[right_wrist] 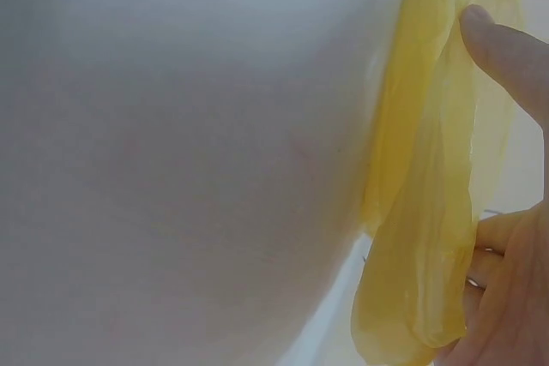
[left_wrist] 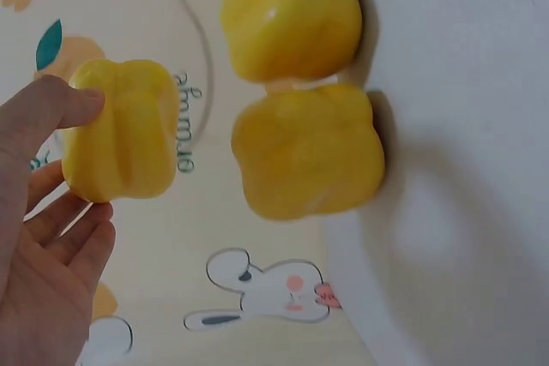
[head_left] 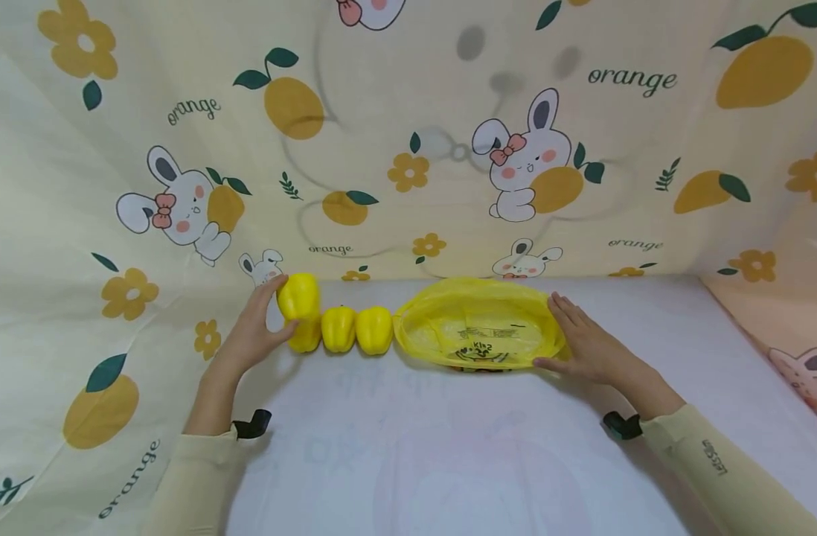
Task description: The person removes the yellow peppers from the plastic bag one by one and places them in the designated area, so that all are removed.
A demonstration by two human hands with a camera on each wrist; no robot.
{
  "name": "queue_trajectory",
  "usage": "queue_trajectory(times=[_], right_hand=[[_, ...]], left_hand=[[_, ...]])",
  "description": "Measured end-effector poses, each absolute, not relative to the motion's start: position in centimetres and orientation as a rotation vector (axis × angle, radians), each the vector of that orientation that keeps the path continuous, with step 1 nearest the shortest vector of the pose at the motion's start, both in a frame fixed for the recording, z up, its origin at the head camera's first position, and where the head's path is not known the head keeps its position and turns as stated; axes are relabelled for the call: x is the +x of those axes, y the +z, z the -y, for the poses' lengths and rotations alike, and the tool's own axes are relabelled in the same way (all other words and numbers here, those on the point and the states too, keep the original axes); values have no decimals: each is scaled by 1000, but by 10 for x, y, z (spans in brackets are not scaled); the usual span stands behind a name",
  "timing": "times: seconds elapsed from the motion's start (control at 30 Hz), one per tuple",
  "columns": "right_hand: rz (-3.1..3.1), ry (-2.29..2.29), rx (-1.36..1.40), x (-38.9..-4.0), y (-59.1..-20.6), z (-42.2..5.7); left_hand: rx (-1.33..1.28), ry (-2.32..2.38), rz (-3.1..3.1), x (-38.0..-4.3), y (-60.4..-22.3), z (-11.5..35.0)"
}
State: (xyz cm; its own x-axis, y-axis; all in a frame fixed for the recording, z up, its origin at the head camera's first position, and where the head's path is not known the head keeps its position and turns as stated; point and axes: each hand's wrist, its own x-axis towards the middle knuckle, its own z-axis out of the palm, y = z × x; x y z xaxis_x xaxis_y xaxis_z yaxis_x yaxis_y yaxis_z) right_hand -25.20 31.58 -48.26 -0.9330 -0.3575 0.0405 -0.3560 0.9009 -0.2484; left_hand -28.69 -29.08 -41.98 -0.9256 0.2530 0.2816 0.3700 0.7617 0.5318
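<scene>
My left hand (head_left: pixel 251 331) pinches a yellow bell pepper (head_left: pixel 298 294) between thumb and fingers, above the row. In the left wrist view the thumb lies on this bell pepper's near side and the fingertips touch its lower side. Partly hidden below it is another yellow bell pepper (head_left: pixel 306 339). Beside that stand a middle bell pepper (head_left: pixel 338 330) and a right bell pepper (head_left: pixel 373 330). A yellow plastic bag (head_left: pixel 422 353) lies with its mouth spread wide. At the bag's right end, my right hand (head_left: pixel 592 350) touches the rim, its fingers mostly straight and its thumb spread apart.
The white tabletop (head_left: pixel 435 447) stretches in front of the row. A patterned cloth (head_left: pixel 395 89) with rabbits and oranges rises at the back and both sides. Black straps with small blocks sit at both wrists.
</scene>
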Motion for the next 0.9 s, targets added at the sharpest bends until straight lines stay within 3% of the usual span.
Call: queue_trajectory(times=[0.9], right_hand=[[-3052,-381,-559,-254,-483,-315]], left_hand=[[-400,-890,2842,-280,-426,343]])
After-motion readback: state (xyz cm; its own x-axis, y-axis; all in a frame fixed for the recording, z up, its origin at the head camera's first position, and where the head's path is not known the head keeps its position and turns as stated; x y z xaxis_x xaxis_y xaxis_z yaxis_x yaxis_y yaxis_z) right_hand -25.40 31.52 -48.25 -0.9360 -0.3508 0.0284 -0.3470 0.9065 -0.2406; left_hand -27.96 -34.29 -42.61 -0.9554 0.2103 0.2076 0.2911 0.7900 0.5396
